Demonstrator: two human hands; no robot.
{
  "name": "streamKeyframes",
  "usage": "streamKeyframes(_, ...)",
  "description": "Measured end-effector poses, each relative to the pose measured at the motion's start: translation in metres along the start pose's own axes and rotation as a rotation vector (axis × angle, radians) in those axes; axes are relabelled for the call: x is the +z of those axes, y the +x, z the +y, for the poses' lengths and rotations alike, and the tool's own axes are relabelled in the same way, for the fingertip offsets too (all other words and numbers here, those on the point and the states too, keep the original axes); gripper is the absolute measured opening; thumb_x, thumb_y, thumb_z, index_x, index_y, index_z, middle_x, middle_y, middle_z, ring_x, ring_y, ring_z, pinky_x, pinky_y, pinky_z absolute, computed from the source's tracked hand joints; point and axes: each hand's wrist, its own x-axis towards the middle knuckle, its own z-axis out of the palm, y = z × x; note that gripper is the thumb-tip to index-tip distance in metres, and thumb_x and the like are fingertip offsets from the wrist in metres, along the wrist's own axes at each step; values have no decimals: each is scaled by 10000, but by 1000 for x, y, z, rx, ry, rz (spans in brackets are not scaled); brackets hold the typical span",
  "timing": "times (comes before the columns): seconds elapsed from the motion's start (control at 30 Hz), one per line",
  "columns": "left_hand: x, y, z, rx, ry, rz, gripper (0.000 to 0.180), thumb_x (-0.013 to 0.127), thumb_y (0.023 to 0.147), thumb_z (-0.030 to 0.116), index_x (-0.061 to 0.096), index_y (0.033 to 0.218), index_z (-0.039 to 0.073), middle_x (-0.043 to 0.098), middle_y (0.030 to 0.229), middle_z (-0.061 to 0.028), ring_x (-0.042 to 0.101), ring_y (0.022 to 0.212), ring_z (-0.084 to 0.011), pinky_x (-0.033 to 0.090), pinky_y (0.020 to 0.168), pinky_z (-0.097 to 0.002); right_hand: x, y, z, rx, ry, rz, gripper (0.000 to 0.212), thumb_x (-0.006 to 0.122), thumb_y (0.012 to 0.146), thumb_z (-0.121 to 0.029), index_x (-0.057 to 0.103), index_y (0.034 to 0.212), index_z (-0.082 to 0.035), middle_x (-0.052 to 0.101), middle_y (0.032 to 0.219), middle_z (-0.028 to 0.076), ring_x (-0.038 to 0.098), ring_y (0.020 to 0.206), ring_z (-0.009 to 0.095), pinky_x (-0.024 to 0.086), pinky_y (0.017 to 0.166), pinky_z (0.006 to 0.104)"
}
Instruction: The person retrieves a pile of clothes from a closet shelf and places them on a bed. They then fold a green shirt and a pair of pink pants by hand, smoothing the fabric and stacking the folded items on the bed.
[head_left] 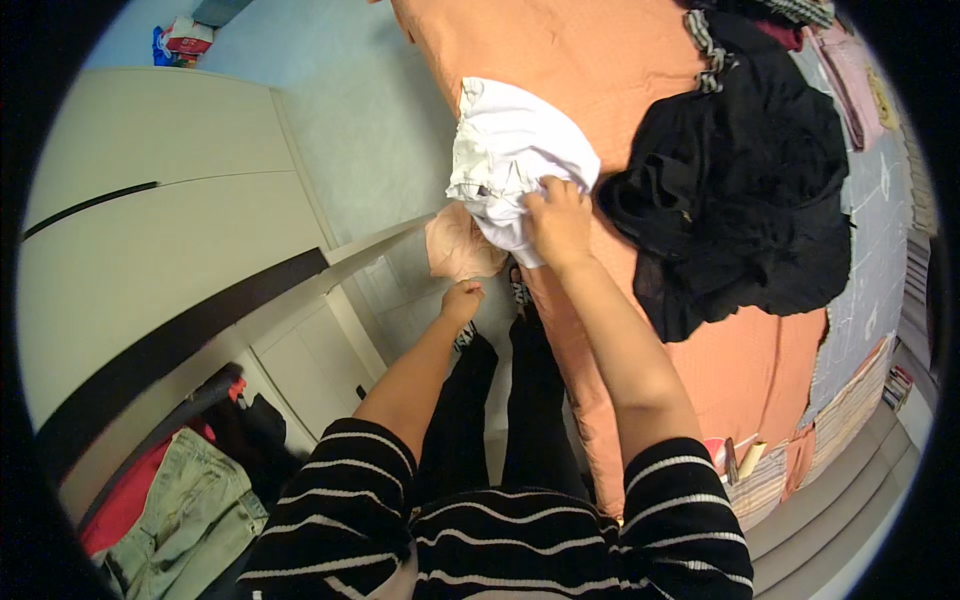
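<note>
My right hand (pixel 562 222) rests on a crumpled white garment (pixel 515 130) at the left edge of the bed, its curled fingers gripping the fabric. The garment has a gathered, ruffled edge on its left side and partly overhangs the bed. My left hand (pixel 463 300) is closed, pinching the lower edge of a thin peach-coloured cloth (pixel 460 243). That cloth hangs beside the bed, just below the white garment; whether the two are joined I cannot tell. To the right of my right hand lies a heap of black clothing (pixel 740 190).
An orange sheet (pixel 560 40) covers the bed, with folded clothes (pixel 850 85) at its far right. On the left stands a cream wardrobe (pixel 180 180), its open lower part holding hanging jeans (pixel 180 500). Pale floor (pixel 350 130) runs between them; bags (pixel 187 38) sit at the far left.
</note>
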Motion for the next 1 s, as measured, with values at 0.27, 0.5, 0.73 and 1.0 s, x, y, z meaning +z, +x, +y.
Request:
streamKeyframes(0.27,21,263,-83,186,519,169,398,580,846,277,619,1176,58,622,1163,-138,585,1072,-278,426,945,-329,60,-3,31,-189,74,255,290,728,632,-259,474,645,-119,433,633,60,471,581,258,335,557,379)
streamKeyframes(0.5,-16,333,-66,96,-83,364,406,508,896,261,564,1232,40,539,1267,-113,490,1171,-258,358,1000,-322,69,7,25,-226,135,358,319,744,581,-236,447,599,-123,412,606,46,427,522,232,306,532,337)
streamKeyframes(0.73,-17,156,20,280,-457,93,414,435,947,245,509,1287,22,457,1370,-88,395,1270,-237,290,1054,-315,59,3,31,-254,243,358,250,691,653,-254,485,631,-115,439,648,43,456,556,223,323,529,354)
streamKeyframes(1.0,-74,-179,173,1355,-224,-16,279,584,857,218,613,1013,-11,570,1123,-157,522,1112,-273,348,1005,-390,-111,-43,-91,-248,1088,154,226,757,679,-66,557,783,-81,580,704,76,543,550,237,440,534,301)
